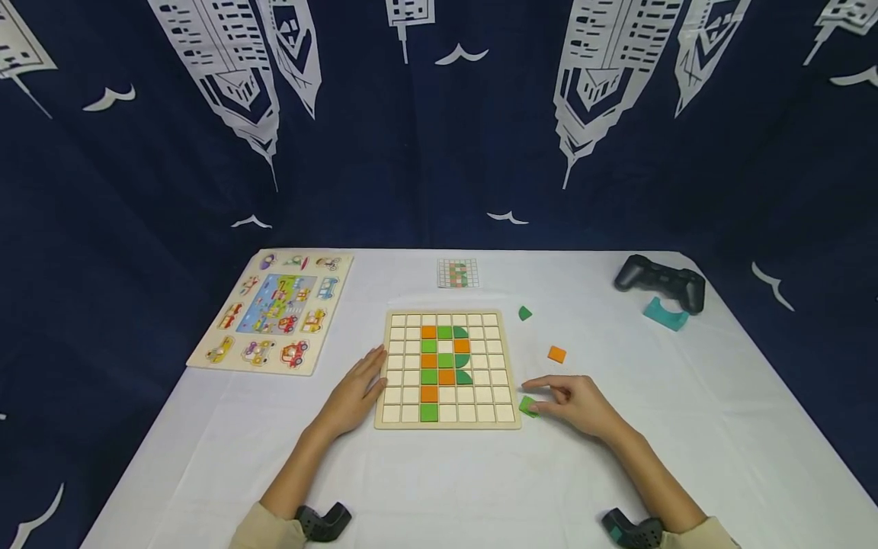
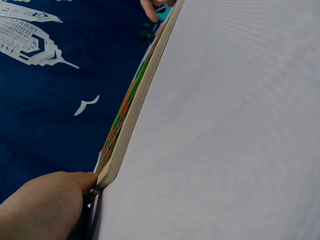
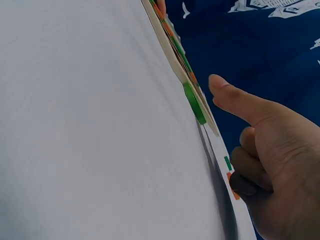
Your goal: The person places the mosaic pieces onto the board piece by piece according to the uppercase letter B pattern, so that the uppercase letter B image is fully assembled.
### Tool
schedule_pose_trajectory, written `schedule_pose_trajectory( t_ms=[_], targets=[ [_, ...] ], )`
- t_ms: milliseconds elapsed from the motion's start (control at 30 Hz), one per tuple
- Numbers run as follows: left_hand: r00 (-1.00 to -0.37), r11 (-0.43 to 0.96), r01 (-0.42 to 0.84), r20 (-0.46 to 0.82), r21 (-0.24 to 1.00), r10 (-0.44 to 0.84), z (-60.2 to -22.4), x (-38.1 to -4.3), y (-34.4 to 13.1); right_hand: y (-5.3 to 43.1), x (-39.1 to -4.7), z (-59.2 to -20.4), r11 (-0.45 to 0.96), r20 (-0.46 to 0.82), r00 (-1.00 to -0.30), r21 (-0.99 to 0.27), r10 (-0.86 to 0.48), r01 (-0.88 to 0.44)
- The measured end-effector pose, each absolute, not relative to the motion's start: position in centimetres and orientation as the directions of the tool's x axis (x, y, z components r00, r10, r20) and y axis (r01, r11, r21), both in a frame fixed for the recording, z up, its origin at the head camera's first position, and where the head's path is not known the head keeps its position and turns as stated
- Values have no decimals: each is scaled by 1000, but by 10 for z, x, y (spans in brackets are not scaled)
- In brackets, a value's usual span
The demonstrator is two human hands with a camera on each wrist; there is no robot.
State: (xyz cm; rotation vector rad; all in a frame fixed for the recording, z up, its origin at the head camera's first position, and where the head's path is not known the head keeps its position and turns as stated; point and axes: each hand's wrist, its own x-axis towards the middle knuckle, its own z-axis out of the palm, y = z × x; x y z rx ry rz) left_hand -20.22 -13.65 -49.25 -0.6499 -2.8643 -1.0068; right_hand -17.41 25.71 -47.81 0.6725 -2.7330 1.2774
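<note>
A square wooden grid board (image 1: 405,424) lies on the white table, with orange, green and dark green rounded tiles set in some of its cells. My left hand (image 1: 354,393) rests against the board's left edge, fingers extended; the left wrist view shows its thumb (image 2: 82,181) at a corner. Beside the board's right edge, my right hand (image 1: 579,404) is over a loose green square tile (image 1: 527,406), thumb at the tile and index finger stretched past it. A gap shows between thumb and index finger. In the right wrist view the green tile (image 3: 194,104) lies apart from the thumb (image 3: 232,95).
A loose orange tile (image 1: 557,354) and a dark green rounded tile (image 1: 524,313) lie right of the board. A small pattern card (image 1: 458,273) is behind it. A vehicle puzzle (image 1: 270,309) lies left; a black game controller (image 1: 658,280) and teal curved piece (image 1: 665,314) lie far right.
</note>
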Motion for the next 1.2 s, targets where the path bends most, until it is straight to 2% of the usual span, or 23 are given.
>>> schedule_pose_trajectory(
  t_ms=[233, 567, 767, 1000, 1200],
  targets=[
    [-907, 689, 412, 193, 597, 375, -492, -201, -136, 266, -172, -478, 600, 136, -878, -681, -459, -419],
    [-905, 690, 418, 202, 591, 375, -493, -202, -137, 274, -167, -478, 646, 172, -893, -636, -415, -423],
    [-905, 691, 416, 196, 591, 377, -493, -202, -137, 270, -170, -478, 611, 277, -886, -646, -371, -457],
    [-912, 701, 400, 179, 590, 370, -493, -202, -137, 237, -179, -477, 559, 371, -850, -642, -374, -525],
    [-913, 699, 397, 176, 595, 369, -493, -202, -136, 200, -182, -474, 546, 344, -838, -641, -423, -539]
  ],
)
